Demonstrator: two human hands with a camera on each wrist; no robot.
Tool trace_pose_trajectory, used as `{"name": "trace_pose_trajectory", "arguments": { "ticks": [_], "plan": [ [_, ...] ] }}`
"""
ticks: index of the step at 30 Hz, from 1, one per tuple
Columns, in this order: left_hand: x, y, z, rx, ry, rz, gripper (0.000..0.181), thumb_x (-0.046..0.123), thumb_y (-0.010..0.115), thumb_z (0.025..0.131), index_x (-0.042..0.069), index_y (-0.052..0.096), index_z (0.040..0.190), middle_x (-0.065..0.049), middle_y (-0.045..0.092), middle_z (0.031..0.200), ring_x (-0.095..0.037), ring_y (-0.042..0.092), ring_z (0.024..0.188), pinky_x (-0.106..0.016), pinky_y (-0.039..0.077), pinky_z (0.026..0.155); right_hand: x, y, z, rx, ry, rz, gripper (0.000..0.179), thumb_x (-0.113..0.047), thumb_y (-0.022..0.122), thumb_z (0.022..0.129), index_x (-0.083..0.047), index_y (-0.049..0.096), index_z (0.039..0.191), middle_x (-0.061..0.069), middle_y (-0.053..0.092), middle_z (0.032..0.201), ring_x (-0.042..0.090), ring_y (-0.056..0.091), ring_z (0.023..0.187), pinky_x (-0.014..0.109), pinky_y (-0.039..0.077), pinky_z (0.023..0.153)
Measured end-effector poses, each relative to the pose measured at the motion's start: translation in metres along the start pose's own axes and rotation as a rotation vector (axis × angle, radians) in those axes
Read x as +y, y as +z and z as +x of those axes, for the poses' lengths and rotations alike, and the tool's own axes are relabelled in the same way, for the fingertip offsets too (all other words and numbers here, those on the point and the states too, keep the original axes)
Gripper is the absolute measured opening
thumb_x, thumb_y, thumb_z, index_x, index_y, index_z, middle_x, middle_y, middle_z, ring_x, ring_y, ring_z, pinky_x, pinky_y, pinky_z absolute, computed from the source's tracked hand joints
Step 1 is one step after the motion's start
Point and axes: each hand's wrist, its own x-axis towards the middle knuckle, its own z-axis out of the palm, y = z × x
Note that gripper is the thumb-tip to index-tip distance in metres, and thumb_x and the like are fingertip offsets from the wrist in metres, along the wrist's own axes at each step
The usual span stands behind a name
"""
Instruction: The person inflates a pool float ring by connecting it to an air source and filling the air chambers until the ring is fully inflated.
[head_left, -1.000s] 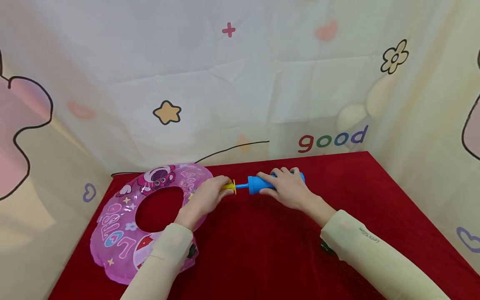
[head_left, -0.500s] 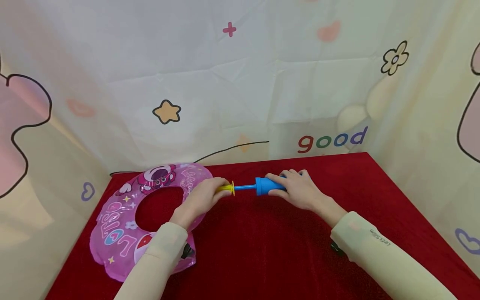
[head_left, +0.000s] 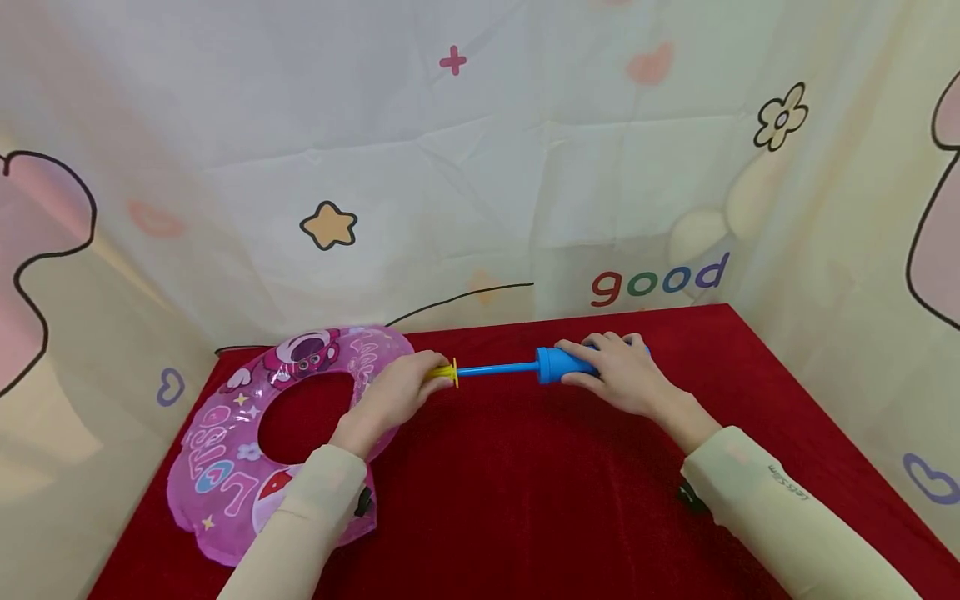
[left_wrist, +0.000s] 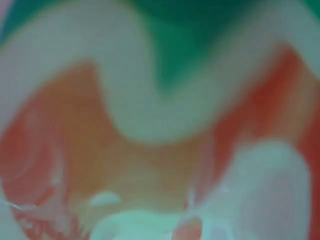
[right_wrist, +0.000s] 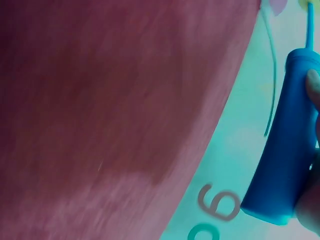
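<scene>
Pale fabric backdrop (head_left: pixel 480 171) beyond both hands, printed with hearts, a star, a flower and, past the right hand, the word "good" in coloured letters; red cloth (head_left: pixel 525 500) spread below and on the near side of the hands. Hands well apart, joined by one thing: a blue hand pump (head_left: pixel 557 365), lying crosswise between them. Left hand (head_left: pixel 399 388) holds its yellow handle (head_left: pixel 444 372), fingers and thumb closed about it. Right hand (head_left: pixel 626 375) grips the barrel, thumb on the near side, fingers over the far side. Slim blue rod (head_left: pixel 498 368) bare between the two hands, roughly level. Whether the barrel touches the cloth, cannot tell. Right wrist view: barrel at the edge, thumb against it. Left wrist view: blurred colour, grip not readable there. Pink swim ring (head_left: pixel 213 471) flat on the cloth, mostly left of the left hand, its near side partly covered by the left sleeve (head_left: pixel 303 517). Small dark object (head_left: pixel 691 497) on the cloth beside the right sleeve (head_left: pixel 795 508), partly hidden; kind unclear.
</scene>
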Motion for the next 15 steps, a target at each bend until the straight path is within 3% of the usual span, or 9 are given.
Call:
{"name": "trace_pose_trajectory", "arguments": {
  "ticks": [8, 15],
  "plan": [
    [0.011, 0.009, 0.007, 0.028, 0.012, 0.021, 0.013, 0.018, 0.075, 0.096, 0.012, 0.069, 0.105, 0.003, 0.065, 0.092, -0.016, 0.057, 0.081, -0.034, 0.054, 0.082, -0.033, 0.007, 0.013, -0.008, -0.010, -0.003, 0.061, -0.048, 0.066, 0.098, -0.018, 0.054, 0.150, 0.017, 0.062, 0.125, 0.036, 0.056, 0.115, 0.060, 0.040, 0.092],
    [0.022, 0.017, 0.012, 0.025, 0.010, 0.023, 0.018, 0.019, 0.073, 0.097, 0.010, 0.069, 0.111, 0.000, 0.068, 0.100, -0.018, 0.062, 0.088, -0.036, 0.055, 0.088, -0.058, 0.007, 0.025, -0.022, -0.021, -0.035, 0.061, -0.051, 0.062, 0.100, -0.019, 0.053, 0.150, 0.016, 0.063, 0.125, 0.035, 0.056, 0.116, 0.061, 0.040, 0.093]
  ]
}}
